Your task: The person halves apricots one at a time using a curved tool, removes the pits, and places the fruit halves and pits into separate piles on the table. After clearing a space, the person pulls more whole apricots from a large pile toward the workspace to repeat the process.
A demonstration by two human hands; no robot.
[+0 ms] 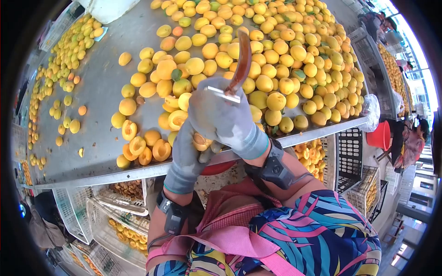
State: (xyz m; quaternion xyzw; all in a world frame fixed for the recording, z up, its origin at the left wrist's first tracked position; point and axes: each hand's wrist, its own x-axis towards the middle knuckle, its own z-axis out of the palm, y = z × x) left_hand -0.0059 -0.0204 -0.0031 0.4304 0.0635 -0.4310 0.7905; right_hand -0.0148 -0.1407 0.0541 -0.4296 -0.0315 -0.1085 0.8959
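Both of my hands wear grey gloves and meet over the table's front edge. My right hand (225,117) is closed around a curved brown-handled knife (242,60); its handle points up and away, and a narrow metal strip lies across the glove. My left hand (184,147), closed beneath the right one, holds a cut apricot (201,142) with orange flesh showing. Part of this apricot is hidden by the gloves. Beside my left hand lie several halved apricots (137,145) with their hollows up. Whole yellow apricots (264,83) spread beyond my hands.
The metal table (99,115) carries another strip of greener apricots (69,50) at left. Below its edge stand white crates (115,225) of apricot halves and a black crate (350,156). A red bucket (379,135) is at right, near another person (410,142).
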